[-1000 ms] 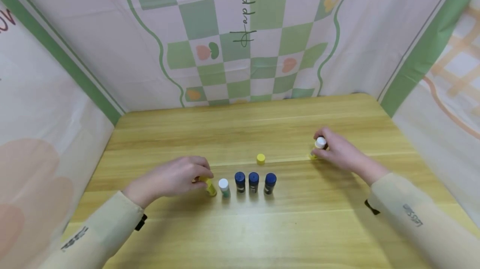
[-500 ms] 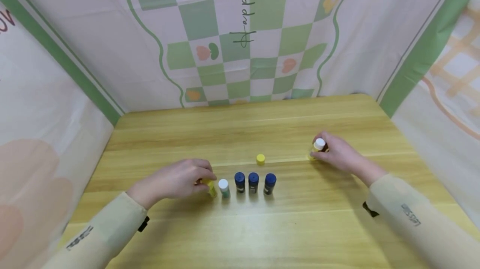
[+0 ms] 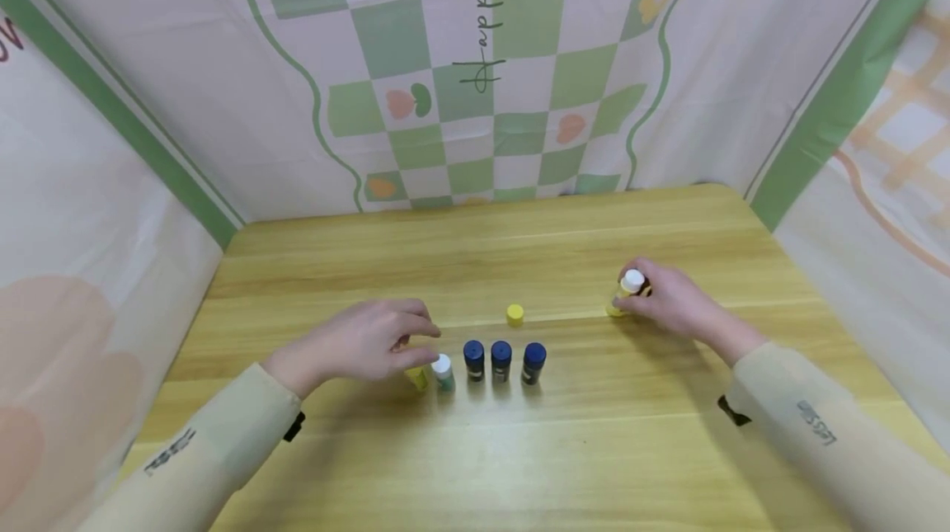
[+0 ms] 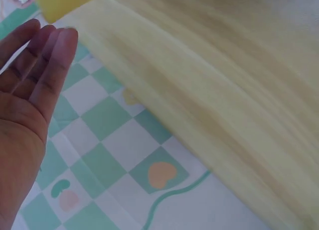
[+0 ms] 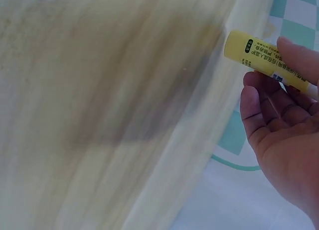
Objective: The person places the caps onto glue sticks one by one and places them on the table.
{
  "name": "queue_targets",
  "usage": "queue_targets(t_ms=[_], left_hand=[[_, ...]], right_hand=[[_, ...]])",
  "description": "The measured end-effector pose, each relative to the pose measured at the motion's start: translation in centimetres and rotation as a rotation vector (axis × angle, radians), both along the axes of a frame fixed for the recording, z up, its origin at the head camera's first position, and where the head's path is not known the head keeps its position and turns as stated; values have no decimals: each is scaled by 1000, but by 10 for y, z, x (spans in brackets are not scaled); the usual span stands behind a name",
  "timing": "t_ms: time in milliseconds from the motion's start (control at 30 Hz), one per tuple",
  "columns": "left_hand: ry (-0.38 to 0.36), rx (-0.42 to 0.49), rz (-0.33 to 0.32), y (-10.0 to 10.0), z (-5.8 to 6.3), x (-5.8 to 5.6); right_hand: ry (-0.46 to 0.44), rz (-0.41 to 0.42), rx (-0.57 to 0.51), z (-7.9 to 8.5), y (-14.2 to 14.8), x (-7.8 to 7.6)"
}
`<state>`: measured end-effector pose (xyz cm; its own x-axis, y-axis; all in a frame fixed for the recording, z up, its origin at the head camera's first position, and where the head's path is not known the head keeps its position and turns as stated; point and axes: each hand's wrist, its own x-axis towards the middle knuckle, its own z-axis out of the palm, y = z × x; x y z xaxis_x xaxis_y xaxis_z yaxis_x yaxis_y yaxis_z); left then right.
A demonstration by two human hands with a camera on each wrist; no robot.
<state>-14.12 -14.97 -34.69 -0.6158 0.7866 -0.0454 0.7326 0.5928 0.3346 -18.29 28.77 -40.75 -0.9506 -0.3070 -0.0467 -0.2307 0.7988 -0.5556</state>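
Note:
Between the thumb and fingers of my right hand (image 3: pixel 664 297) is a yellow glue stick (image 5: pixel 259 56) with black print and a white top (image 3: pixel 632 280), held near the tabletop. My left hand (image 3: pixel 382 340) hovers with thumb and fingers apart, beside a second yellow stick (image 3: pixel 418 381) that stands partly hidden below it. A white-topped green stick (image 3: pixel 443 375) is just right of that, close to the left thumb tip. In the left wrist view, the left fingers (image 4: pixel 57 56) look nearly straight, with a yellow stick (image 4: pixel 62 5) past their tips.
Three dark sticks with blue caps (image 3: pixel 501 363) stand in a row right of the green one. A small yellow cap (image 3: pixel 515 315) lies behind them on the wooden table (image 3: pixel 475 449). Patterned cloth (image 3: pixel 519 87) hangs around the table's back and sides.
My left hand has let go of the yellow stick and shifted slightly right and up, its fingers spreading. The right hand still holds its glue stick, almost in the same spot.

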Motion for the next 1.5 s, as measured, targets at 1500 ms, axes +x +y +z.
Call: queue_targets(t_ms=[1500], left_hand=[[41,-355,-252,125,-7,-88]], right_hand=[[145,88,-1,54,-23,10]])
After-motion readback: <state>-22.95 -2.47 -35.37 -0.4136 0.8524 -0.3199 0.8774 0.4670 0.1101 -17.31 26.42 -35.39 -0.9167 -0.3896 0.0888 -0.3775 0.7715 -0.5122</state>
